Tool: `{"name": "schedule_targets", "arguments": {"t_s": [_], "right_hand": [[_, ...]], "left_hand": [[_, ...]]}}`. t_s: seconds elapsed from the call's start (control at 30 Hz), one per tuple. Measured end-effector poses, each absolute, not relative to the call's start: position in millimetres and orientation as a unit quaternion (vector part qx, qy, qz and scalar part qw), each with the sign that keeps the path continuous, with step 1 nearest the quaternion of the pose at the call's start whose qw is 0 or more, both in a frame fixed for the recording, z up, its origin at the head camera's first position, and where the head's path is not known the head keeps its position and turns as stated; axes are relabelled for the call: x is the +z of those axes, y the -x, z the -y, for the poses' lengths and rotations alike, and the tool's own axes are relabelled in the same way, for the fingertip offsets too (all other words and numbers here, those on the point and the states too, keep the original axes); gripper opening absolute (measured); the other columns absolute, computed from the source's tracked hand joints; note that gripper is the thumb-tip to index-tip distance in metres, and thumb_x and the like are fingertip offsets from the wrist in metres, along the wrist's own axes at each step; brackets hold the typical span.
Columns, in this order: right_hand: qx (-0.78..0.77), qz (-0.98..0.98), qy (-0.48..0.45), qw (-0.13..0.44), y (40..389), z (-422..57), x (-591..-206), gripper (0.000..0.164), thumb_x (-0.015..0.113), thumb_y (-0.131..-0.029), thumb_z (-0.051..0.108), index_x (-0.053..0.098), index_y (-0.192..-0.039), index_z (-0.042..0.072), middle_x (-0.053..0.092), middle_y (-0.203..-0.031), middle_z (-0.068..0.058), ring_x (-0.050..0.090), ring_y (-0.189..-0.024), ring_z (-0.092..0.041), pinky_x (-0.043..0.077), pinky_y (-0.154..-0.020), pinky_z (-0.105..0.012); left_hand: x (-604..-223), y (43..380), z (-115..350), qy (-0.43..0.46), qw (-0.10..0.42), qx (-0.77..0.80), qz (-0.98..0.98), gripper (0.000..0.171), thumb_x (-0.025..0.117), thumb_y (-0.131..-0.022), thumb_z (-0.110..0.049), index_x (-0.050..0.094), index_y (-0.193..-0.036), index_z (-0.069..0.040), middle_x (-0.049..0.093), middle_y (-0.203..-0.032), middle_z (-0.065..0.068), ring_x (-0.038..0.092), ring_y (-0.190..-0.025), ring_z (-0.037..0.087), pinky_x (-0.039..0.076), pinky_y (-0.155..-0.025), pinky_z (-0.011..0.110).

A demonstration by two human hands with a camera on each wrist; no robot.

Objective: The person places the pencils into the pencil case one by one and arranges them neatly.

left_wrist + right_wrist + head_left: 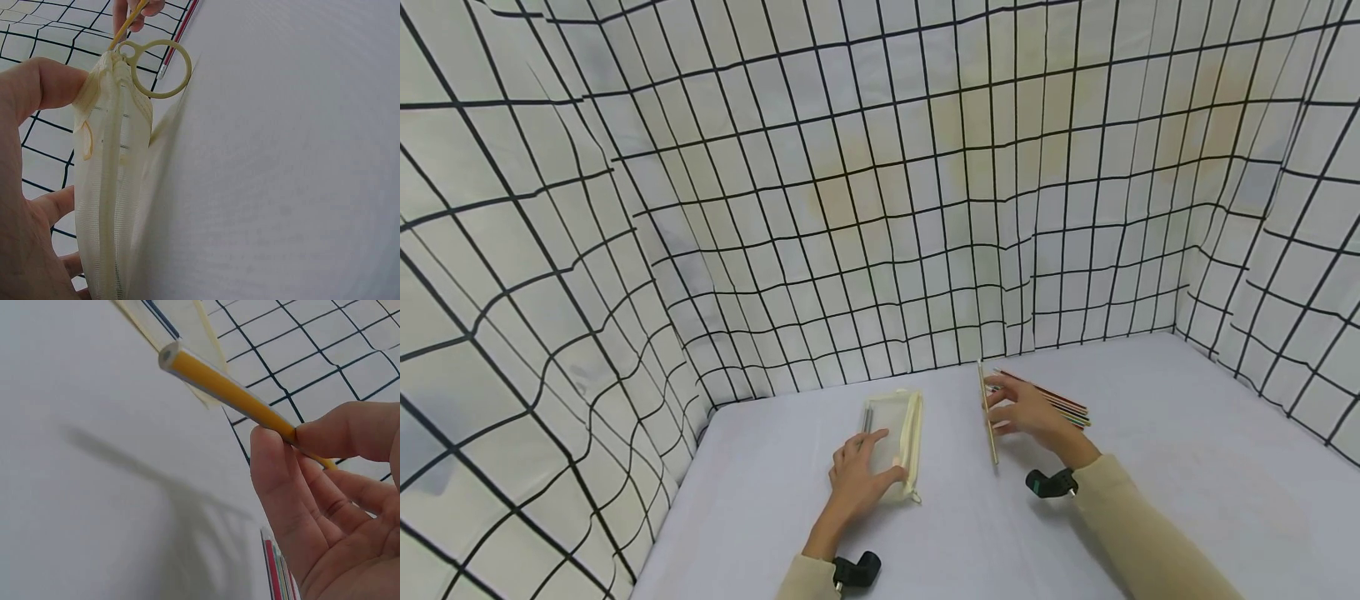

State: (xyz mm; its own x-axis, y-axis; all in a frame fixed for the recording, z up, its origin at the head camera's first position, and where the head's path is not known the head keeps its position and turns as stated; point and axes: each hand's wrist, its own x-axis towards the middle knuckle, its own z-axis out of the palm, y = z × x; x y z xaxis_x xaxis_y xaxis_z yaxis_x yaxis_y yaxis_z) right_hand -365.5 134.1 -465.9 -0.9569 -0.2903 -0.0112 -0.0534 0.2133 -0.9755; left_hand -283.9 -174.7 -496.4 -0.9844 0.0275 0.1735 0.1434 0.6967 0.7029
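A pale yellow mesh pencil case (912,433) with a zip lies flat on the table, a grey pen-like item (868,417) showing inside it. My left hand (857,473) holds the case across its width; the thumb presses the zip end, near the round pull ring (161,95). To the right, my right hand (1028,410) pinches a yellow pencil (231,390) between thumb and fingers. That pencil is raised above the table, its blunt flat end toward the right wrist camera. Beneath and behind this hand lies a bunch of coloured pencils (1071,408), partly hidden by it.
The table (760,500) wears a white cloth. White curtains with a black grid (880,208) enclose its back and sides. Each wrist carries a small black camera (1051,483).
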Motion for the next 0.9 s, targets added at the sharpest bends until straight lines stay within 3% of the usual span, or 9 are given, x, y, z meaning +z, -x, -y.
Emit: {"name": "schedule_targets", "arguments": {"t_s": [0.9], "right_hand": [[-0.605, -0.781, 0.069, 0.139, 351, -72, -474, 0.067, 0.069, -0.084, -0.007, 0.050, -0.147, 0.002, 0.064, -0.108, -0.014, 0.067, -0.080, -0.020, 0.062, -0.070, -0.034]], "left_hand": [[-495, 284, 175, 0.040, 0.065, -0.386, 0.919, 0.076, 0.075, -0.075, -0.041, 0.055, -0.146, -0.020, 0.040, -0.154, 0.018, 0.027, -0.141, 0.046, 0.021, -0.109, 0.072]]}}
